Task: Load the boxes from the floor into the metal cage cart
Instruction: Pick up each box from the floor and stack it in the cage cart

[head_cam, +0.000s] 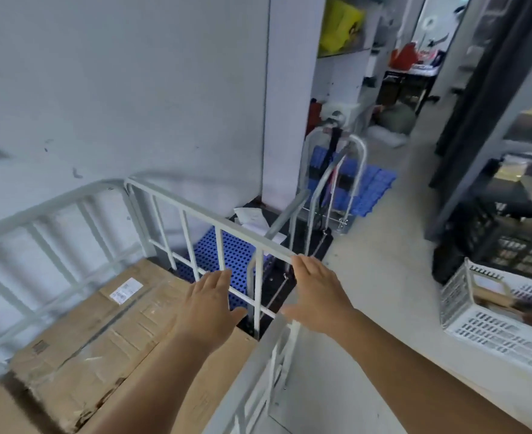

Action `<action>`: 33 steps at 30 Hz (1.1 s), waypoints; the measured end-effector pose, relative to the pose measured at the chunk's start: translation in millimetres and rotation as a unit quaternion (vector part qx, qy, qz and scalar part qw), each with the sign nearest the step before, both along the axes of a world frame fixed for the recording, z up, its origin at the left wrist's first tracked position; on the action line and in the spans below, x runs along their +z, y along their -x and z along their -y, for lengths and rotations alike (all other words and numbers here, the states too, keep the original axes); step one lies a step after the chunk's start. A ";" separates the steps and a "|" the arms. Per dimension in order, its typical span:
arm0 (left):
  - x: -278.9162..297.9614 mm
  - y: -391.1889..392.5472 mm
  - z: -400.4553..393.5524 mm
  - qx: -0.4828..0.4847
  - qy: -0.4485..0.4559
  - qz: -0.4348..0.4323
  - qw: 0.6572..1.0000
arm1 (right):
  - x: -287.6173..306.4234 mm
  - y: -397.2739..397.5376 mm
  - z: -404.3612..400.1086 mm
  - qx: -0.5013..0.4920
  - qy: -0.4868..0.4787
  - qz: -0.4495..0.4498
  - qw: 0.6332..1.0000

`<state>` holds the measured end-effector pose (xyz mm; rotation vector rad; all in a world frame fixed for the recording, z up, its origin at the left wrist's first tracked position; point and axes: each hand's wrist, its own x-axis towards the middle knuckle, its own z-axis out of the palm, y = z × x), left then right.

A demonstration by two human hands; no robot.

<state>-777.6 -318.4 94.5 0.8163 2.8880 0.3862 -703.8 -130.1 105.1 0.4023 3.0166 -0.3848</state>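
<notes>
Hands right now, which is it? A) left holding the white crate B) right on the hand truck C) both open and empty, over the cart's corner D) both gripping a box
C: the left hand and right hand are spread open and empty near the metal cage cart's rail, above the cardboard box already inside.

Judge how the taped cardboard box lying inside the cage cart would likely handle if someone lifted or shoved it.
The cardboard box is broad and flat, so it probably needs both hands and is unlikely to tip. Its near edge looks torn and crumpled, so that side may sag or tear under a grip. The glossy tape strips could be somewhat slippery. Its weight cannot be judged from this view.
</notes>
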 end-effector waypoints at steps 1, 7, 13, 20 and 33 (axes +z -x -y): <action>3.9 -8.4 -11.6 -0.019 0.000 -0.001 1.000 | 2.4 -13.9 -8.7 -0.015 -0.003 -0.005 1.000; 16.5 -76.1 -79.7 -0.116 0.008 -0.031 0.993 | 8.6 -120.9 -49.9 -0.106 -0.017 -0.009 0.994; 16.5 -179.0 -129.8 -0.214 0.026 -0.032 0.976 | -2.4 -247.7 -71.7 -0.207 0.009 0.005 0.978; 7.8 -289.0 -172.4 -0.344 0.057 -0.030 0.937 | -8.9 -385.2 -75.6 -0.336 0.023 0.030 0.941; 4.7 -443.5 -229.2 -0.587 0.079 -0.011 0.806 | -40.2 -555.4 -35.4 -0.600 0.059 0.029 0.797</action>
